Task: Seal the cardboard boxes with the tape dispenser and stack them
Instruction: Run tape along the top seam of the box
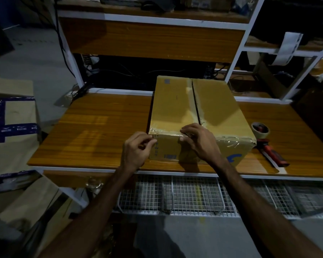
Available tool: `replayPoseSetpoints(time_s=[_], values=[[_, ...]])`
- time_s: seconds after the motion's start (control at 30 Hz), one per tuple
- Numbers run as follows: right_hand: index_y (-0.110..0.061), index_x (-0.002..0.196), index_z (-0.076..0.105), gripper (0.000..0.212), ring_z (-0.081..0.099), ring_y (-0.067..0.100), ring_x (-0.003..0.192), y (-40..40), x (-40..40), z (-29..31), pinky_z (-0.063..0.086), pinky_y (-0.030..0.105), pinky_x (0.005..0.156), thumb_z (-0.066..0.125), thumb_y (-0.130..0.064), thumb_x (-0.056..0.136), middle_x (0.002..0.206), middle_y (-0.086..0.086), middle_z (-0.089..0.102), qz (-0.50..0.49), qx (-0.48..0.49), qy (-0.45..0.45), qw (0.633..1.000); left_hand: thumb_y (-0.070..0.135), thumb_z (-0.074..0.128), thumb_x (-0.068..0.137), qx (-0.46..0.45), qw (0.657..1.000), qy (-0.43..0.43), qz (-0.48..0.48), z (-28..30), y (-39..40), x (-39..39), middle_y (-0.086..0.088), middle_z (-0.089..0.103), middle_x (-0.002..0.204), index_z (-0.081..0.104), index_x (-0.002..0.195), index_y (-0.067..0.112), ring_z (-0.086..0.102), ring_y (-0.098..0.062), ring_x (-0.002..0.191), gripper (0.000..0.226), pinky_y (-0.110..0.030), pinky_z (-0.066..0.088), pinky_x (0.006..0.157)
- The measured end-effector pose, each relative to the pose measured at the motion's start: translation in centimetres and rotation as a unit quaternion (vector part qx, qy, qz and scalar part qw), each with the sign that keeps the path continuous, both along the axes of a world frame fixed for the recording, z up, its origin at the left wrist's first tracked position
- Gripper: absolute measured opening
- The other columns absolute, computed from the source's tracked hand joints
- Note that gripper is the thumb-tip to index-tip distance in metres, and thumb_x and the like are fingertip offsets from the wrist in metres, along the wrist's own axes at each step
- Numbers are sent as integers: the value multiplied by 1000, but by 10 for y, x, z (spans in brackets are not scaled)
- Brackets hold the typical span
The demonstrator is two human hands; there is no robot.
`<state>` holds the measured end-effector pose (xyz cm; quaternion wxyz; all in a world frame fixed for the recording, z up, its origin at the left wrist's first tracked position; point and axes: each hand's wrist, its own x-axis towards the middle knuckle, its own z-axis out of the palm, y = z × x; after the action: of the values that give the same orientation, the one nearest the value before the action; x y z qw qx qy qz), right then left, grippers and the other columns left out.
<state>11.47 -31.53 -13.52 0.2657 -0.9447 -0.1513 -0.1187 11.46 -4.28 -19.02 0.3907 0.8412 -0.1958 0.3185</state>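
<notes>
Left hand [136, 149] pinches tape | right hand [198, 140] grip flat on box [199, 116] | seam partly hidden

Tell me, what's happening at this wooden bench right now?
A person is taping shut a brown cardboard box on the wooden bench. The right hand presses clear tape down along the box's near top edge, while the left hand pinches at its near left corner. The red tape dispenser lies on the bench, right of the box.
</notes>
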Motion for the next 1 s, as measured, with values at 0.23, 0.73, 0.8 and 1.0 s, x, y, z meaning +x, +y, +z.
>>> replayPoseSetpoints(time_s=[0.23, 0.73, 0.8, 1.0], values=[[-21, 127, 75, 38, 66, 10, 112, 1, -3, 1, 57, 35, 91, 72, -44, 98, 135, -7, 67, 0, -9, -8, 1000, 21, 85, 88, -110, 982, 147, 32, 11, -5, 6, 4, 66, 78, 65, 81, 15, 63, -9, 67, 22, -19, 50, 53], [-23, 122, 78, 26, 64, 11, 113, -18, -7, 6, 57, 37, 94, 63, -34, 104, 132, -7, 68, 37, -16, 4, 999, 35, 79, 91, 135, 990, 33, 19, 41, -38, 4, -4, 58, 120, 75, 120, 23, 49, -20, 110, 31, -32, 43, 85], [-21, 115, 79, 25, 63, 13, 107, -31, -10, 7, 57, 39, 89, 62, -36, 103, 122, -4, 69, 13, -24, -24, 999, 39, 74, 94, 152, 988, 30, 4, 43, -53, 7, -4, 64, 123, 78, 112, 23, 51, -21, 115, 24, -38, 41, 92], [-19, 116, 79, 25, 60, 25, 102, -101, -16, 1, 50, 42, 80, 77, -32, 94, 110, 4, 68, -51, -116, -60, 990, 23, 78, 93, 99, 993, 46, -37, 37, -71, 11, 0, 70, 103, 77, 95, 17, 58, -18, 102, 7, -42, 49, 88]])
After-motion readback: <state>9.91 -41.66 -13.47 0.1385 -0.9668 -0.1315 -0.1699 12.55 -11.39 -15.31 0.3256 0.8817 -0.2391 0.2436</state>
